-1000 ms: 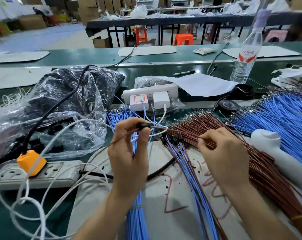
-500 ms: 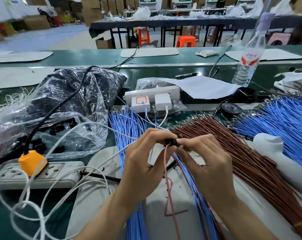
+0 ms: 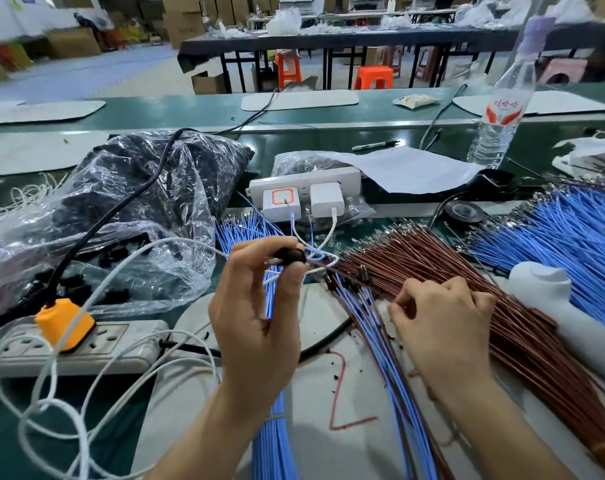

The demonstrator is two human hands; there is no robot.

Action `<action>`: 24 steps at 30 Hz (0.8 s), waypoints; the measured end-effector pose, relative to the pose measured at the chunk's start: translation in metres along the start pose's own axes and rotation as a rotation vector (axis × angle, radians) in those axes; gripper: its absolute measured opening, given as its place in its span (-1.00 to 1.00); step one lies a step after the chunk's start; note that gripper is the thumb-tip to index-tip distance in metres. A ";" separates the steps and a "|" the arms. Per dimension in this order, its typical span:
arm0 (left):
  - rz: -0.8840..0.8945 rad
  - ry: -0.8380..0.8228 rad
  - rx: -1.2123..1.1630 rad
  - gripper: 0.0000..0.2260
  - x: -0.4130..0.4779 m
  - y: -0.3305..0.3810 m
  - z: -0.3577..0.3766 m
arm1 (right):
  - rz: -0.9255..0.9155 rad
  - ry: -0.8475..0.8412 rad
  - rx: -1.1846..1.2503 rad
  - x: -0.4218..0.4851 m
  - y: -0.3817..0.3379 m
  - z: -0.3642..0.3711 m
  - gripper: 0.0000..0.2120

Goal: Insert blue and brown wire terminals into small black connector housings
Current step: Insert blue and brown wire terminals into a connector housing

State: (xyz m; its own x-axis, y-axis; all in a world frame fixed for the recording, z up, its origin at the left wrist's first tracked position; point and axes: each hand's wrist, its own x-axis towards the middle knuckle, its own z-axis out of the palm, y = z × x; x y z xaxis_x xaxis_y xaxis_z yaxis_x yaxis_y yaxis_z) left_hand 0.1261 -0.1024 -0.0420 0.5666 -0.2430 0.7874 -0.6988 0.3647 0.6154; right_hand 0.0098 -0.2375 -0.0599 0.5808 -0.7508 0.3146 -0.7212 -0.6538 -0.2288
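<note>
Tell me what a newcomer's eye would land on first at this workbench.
The bright blue wires fanned out at the far right and the thick sheaf of brown wires sweeping across the middle catch the eye first. Next comes the left hand, pinching a small black connector in front of the white chargers, while the right hand rests on the brown wires. At the left, an orange plug sits in a white power strip.

Left hand (image 3: 256, 327), right hand (image 3: 443, 327) — bare (no gloves); forearms unsleeved.
</note>
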 end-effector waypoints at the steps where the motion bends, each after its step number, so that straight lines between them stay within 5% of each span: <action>1: 0.022 -0.024 0.016 -0.93 0.000 0.000 0.000 | -0.029 -0.004 0.027 0.001 0.002 -0.001 -0.90; 8: 0.119 -0.313 0.176 -0.87 -0.008 -0.002 0.011 | -0.466 0.306 0.751 -0.012 -0.023 -0.003 -0.83; 14: 0.108 -0.404 0.103 -0.84 -0.010 -0.001 0.011 | -0.463 0.302 0.814 -0.014 -0.020 -0.001 -0.95; 24: 0.111 -0.403 0.119 -0.86 -0.009 0.000 0.012 | -0.478 0.322 0.869 -0.013 -0.020 0.002 -0.86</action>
State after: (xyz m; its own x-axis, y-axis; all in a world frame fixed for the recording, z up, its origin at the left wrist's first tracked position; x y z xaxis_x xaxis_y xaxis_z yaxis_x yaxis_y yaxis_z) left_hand 0.1155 -0.1110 -0.0488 0.2856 -0.5482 0.7861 -0.8051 0.3078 0.5071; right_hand 0.0176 -0.2148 -0.0611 0.5142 -0.4191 0.7483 0.1518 -0.8142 -0.5603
